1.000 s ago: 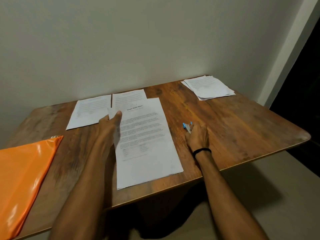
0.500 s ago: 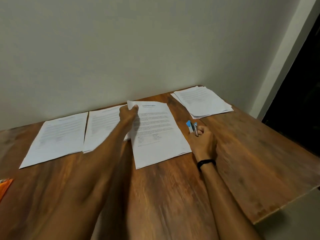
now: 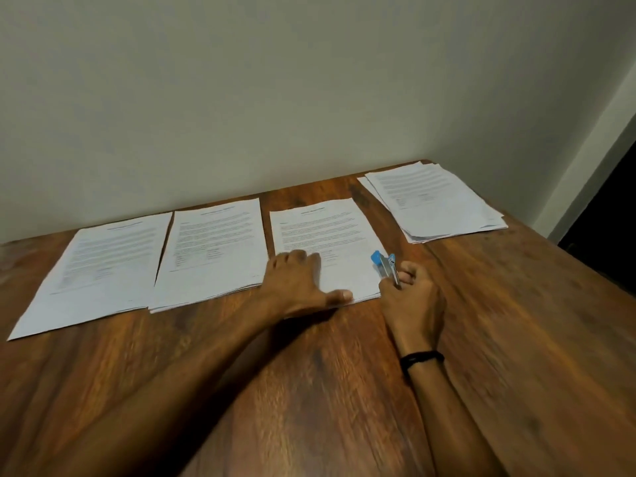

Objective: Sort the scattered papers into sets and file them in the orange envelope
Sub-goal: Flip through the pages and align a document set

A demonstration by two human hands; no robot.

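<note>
Left hand [image 3: 303, 280] presses its fingers down on a set [image 3: 327, 232] at the table's [image 3: 309, 390] far edge, thumb along the near edge. Right hand [image 3: 413, 304] grips a stapler [image 3: 382, 265] by the set's near right corner. The light, limp sheets likely slide, so pin them and pinch a corner. The envelope is out of view.

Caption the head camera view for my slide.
Left hand rests on a paper set; right hand grips a blue stapler.
</note>
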